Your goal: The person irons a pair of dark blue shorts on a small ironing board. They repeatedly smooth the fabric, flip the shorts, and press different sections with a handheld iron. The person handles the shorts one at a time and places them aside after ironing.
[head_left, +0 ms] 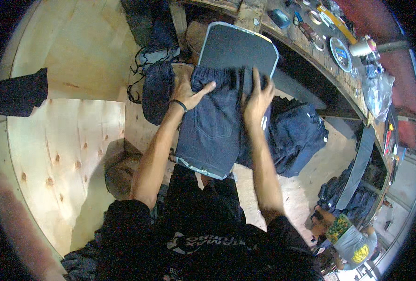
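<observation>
Dark denim shorts with an elastic waistband and a stitched pocket lie over a flat grey board. The board's pale edge shows above the waistband and below the hem. My left hand, with a dark band at the wrist, grips the left end of the waistband. Its thumb presses on top of the denim, and its other fingers are partly hidden. At the shorts' right side, my right hand touches the dark cloth; motion blurs its fingers, so their hold is unclear.
More dark denim garments lie right of the board. A dark bundle with cords sits at left. A wooden workbench along the right holds tape, a thread cone and a plastic bag. Another person is at the lower right.
</observation>
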{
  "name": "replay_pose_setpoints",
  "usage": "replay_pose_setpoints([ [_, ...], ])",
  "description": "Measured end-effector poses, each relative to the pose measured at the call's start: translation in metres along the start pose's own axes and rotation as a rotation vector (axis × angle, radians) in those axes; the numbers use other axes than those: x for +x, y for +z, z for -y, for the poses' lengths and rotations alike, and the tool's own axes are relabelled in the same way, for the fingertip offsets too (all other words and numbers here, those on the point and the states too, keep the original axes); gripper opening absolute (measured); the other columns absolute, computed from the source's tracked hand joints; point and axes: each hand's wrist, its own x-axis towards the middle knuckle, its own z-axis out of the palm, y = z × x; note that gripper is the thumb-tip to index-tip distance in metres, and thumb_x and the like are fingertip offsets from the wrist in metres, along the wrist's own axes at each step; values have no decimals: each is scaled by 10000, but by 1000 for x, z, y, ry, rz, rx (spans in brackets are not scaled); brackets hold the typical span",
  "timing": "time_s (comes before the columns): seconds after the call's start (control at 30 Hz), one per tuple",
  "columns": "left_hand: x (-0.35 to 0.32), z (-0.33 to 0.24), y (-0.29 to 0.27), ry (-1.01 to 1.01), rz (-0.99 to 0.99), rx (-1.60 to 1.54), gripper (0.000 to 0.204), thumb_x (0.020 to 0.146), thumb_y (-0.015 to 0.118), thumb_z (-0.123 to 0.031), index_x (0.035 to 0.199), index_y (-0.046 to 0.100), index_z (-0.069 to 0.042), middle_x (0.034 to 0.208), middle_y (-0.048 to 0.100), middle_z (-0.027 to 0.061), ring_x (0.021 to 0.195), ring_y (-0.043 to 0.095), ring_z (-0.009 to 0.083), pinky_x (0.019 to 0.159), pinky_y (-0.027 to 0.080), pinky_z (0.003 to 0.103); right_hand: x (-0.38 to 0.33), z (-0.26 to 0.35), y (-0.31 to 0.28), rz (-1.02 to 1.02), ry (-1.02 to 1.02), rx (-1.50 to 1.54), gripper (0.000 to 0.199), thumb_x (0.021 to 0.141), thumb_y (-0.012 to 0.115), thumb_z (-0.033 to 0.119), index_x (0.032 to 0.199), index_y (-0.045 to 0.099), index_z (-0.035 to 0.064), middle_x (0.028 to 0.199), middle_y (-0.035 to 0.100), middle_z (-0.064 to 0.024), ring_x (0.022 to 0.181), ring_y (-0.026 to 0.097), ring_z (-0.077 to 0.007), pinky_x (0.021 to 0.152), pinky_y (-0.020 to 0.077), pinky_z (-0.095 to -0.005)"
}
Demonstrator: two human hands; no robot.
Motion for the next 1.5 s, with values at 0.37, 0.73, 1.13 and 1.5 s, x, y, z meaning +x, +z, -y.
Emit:
replay_pose_setpoints([
  [0.37,38,-63,37,92,-81,295,1491,712,746,-909,1724,123,-9,1681,235,406,1475,401,571,1205,357,656,112,-54,36,-20,-307,30,1003,688,829,22,1616,528,254,1555,478,-232,1458,429,-463,1261,325,-599],
  [0.73,360,-80,7,669,-294,93,927,878,787,-628,1604,491,-132,1757,206,264,1544,320,565,1290,277,616,134,-64,42,66,-223,128,994,670,789,38,1619,521,166,1476,540,-249,1333,510,-476,1152,432,-546],
  [1.13,395,-99,-3,510,-96,421,1198,733,678,-949,1703,361,-320,1773,151,263,1550,287,593,1255,301,676,137,-63,39,99,-188,70,913,735,751,226,1612,528,108,1449,573,-233,1311,552,-458,1170,427,-522],
  [1.5,69,-62,20,312,64,355,1330,803,771,-767,1747,136,-77,1794,92,286,1658,75,491,1243,83,792,143,-78,48,138,-292,148,1021,688,830,10,1636,502,198,1564,485,-274,1437,471,-502,1236,394,-567],
])
